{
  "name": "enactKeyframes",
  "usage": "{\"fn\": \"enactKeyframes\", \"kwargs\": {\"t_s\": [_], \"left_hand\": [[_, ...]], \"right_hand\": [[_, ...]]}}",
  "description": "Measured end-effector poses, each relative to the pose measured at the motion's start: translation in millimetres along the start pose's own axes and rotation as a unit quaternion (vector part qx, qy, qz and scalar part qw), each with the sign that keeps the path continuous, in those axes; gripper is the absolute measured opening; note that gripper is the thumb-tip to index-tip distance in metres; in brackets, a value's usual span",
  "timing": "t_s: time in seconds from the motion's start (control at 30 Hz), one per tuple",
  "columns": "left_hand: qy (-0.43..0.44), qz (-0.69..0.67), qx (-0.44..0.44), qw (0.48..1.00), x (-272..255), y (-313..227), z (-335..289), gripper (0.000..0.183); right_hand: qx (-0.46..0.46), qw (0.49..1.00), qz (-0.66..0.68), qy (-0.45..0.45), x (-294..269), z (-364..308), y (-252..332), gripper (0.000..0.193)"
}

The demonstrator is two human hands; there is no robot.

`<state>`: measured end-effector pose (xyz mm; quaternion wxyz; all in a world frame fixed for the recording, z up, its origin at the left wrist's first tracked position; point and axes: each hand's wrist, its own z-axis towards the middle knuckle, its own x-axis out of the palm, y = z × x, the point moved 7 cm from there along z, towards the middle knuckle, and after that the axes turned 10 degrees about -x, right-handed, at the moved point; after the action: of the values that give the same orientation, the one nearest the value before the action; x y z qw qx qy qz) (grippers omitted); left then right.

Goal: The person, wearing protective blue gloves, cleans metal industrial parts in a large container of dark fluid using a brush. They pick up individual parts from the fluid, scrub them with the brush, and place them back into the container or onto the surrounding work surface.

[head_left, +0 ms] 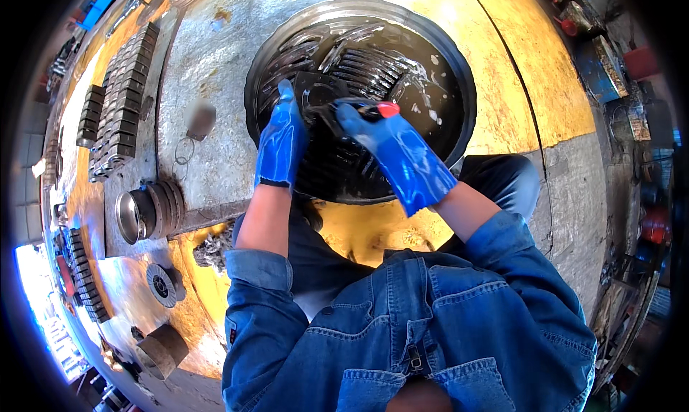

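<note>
My left hand (282,143), in a blue rubber glove, is closed on the left side of a black, oily block (316,89) held over a wide round basin (459,75). My right hand (398,150), gloved the same way, is closed around a dark tool with a red end (388,110). The tool's working end is against or just over the block; blur and dark grease hide which. Dark liquid fills the basin, with several ribbed black parts (366,71) lying in it.
Rows of black blocks (129,89) stand on the left. Nearer are metal rings (147,211), a grey disc (161,285), a rag (213,251) and an open can (162,350). Yellow and grey sheets (495,89) cover the floor. Shelving and clutter (603,67) line the right.
</note>
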<state>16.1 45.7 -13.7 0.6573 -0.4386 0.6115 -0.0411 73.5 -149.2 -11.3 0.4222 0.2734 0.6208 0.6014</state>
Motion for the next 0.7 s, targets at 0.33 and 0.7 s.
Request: {"fn": "enactKeyframes", "kwargs": {"t_s": [0.33,0.7], "left_hand": [[0.01,-0.085,-0.029,0.996,11.2,10.5,12.0,0.048],[0.06,-0.22,-0.13,0.965,13.9,10.2,15.0,0.052]], "right_hand": [[-0.003,1.0,0.001,-0.029,-30.1,8.5,-10.8,0.026],[0.057,0.987,-0.128,0.075,-44.1,39.2,-42.5,0.026]]}}
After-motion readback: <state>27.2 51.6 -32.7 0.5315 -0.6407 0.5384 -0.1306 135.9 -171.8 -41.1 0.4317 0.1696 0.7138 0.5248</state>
